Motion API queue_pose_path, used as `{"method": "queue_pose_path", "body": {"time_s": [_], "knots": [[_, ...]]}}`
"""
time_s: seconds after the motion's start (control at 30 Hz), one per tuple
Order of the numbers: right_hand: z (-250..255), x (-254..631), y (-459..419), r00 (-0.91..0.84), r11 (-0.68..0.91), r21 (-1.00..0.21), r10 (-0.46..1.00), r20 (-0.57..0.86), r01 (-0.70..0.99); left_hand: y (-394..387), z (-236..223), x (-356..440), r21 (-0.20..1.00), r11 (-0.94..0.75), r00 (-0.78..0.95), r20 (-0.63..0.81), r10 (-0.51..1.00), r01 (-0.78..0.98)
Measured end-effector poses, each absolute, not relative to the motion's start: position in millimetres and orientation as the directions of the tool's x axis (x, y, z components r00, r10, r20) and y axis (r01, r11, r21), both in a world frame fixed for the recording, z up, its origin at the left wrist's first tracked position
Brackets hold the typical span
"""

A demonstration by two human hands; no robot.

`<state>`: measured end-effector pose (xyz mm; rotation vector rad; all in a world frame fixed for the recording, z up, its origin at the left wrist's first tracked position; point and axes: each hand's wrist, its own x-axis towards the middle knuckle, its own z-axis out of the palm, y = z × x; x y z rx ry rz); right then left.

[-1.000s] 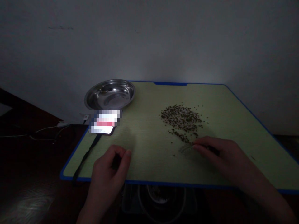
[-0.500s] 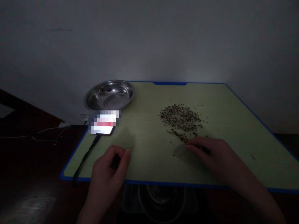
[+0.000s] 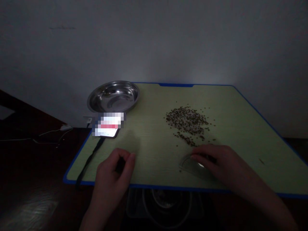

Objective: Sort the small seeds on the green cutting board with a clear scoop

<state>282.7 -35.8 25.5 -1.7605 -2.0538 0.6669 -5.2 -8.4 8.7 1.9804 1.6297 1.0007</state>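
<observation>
In the head view, the right hand (image 3: 220, 160) pinches a clear protractor (image 3: 189, 165) between thumb and fingers, probably to leave its curved edge free, just on the near side of the seeds (image 3: 186, 120). These lie loosely spread on the table (image 3: 149, 134), perhaps for easy reach. The left hand (image 3: 114, 168) curls closed near the table's front edge, nothing visible in it. The phone (image 3: 109, 128) and 1 bowl (image 3: 115, 98) sit far left, seemingly for working room.

Dark grains (image 3: 184, 120) (loosely scattered), clear protractor (image 3: 187, 165)
</observation>
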Motion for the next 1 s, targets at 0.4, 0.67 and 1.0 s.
{"method": "queue_pose_path", "body": {"time_s": [0.4,0.67,1.0], "knots": [[32,271,-47,-0.294,0.167,-0.65,0.951,-0.092,0.742,-10,9,-6,0.68,-0.256,0.075,0.283,0.956,0.687],[23,234,-38,-0.157,0.13,-0.575,0.988,0.003,0.808,-9,8,-6,0.684,-0.248,0.058,0.288,0.956,0.686],[25,272,-14,-0.056,0.074,-0.136,0.989,0.137,0.988,-8,9,-6,0.681,-0.257,0.077,0.284,0.956,0.686]]}}
